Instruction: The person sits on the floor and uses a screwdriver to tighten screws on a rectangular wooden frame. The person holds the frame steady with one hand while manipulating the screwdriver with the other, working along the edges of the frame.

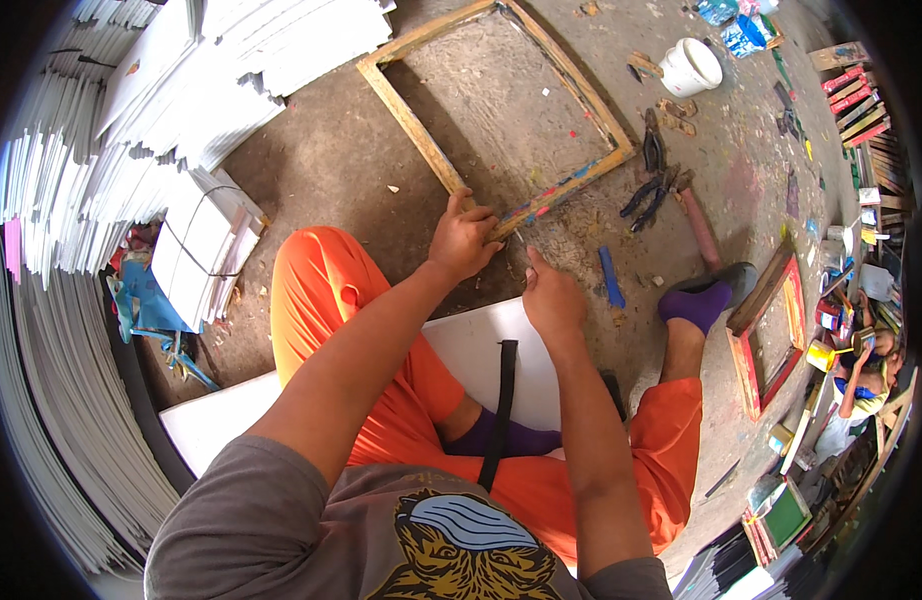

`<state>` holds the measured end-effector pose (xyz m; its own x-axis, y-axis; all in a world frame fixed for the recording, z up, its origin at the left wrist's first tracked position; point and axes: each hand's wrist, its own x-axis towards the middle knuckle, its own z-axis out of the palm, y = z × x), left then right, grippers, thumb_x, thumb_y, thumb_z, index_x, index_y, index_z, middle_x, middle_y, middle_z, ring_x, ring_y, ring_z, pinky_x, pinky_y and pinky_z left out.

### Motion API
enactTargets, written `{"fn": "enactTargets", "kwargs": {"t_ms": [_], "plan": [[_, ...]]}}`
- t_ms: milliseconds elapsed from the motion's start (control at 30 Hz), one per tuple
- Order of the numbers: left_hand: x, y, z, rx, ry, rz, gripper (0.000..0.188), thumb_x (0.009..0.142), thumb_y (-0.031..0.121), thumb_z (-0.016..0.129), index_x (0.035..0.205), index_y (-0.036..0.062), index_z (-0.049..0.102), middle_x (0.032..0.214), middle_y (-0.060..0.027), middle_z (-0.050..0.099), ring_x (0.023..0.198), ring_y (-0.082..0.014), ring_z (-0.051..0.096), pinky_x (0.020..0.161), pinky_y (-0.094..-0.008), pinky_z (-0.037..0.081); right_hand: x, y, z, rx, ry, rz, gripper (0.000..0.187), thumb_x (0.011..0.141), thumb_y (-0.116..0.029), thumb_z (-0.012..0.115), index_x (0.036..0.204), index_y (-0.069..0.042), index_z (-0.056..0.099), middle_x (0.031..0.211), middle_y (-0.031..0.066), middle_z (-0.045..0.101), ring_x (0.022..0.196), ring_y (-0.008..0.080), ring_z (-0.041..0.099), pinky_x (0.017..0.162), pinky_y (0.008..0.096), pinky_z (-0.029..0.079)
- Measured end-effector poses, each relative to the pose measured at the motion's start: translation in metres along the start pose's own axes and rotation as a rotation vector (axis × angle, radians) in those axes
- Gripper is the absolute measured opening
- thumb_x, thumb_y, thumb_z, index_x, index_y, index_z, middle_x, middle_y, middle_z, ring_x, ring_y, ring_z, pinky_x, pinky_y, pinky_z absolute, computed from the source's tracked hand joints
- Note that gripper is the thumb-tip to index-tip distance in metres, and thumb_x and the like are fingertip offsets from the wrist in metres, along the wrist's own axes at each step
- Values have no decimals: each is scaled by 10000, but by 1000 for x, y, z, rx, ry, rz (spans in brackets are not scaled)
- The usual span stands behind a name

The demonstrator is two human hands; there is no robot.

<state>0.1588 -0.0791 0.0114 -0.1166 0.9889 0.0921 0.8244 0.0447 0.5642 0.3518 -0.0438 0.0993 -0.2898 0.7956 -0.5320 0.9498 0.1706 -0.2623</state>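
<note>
A paint-stained wooden frame (413, 125) lies on the floor in front of me, one corner towards me. My left hand (466, 238) is closed around that near corner, thumb and fingers on the wood. Just right of and below it, my right hand (554, 300) has curled fingers, its thumb pointing at the corner. Something thin and pale seems to stick out by the thumb, too small to name. Right of the frame lie black-handled pliers (649, 195) and a hammer with a reddish handle (699, 228). A blue strip (610, 277) lies nearer my right hand.
Tall stacks of white sheets (196, 90) stand at the left. A white bucket (690, 68) is at the far right. A red-edged wooden frame (751, 370) lies beyond my right foot. Under my legs is a white board (511, 318). Another person (861, 385) sits at the right edge.
</note>
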Motion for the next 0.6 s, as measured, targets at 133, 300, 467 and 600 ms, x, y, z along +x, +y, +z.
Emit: {"fn": "enactTargets", "kwargs": {"t_ms": [133, 300, 467, 600], "plan": [[-2, -3, 2, -16, 17, 1, 461, 699, 228, 934, 1113, 66, 815, 1243, -77, 748, 1395, -442, 466, 1165, -504, 454, -1, -18, -20, -134, -109, -14, 538, 1020, -219, 571, 1557, -213, 544, 974, 194, 773, 937, 385, 764, 817, 539, 599], [-1, 2, 2, -37, -8, -31, 441, 693, 212, 929, 1096, 73, 817, 1229, -74, 749, 1384, -444, 473, 1169, -491, 450, -1, -31, -16, -240, -116, 10, 588, 984, -170, 583, 1569, -155, 523, 1021, 201, 772, 973, 371, 771, 817, 513, 614], [1, 4, 2, -2, 5, -1, 440, 689, 207, 922, 1099, 83, 821, 1220, -61, 751, 1384, -442, 473, 1166, -484, 449, 16, -5, -5, 97, -102, -7, 550, 994, -186, 595, 1540, -138, 558, 1044, 227, 756, 996, 406, 756, 831, 521, 606], [-1, -1, 6, 28, 27, -1, 435, 689, 212, 919, 1094, 81, 823, 1218, -55, 753, 1384, -440, 472, 1163, -479, 450, 25, 17, -2, 130, -81, -111, 456, 1021, -214, 590, 1467, -132, 641, 995, 230, 747, 960, 428, 734, 840, 529, 582]]}}
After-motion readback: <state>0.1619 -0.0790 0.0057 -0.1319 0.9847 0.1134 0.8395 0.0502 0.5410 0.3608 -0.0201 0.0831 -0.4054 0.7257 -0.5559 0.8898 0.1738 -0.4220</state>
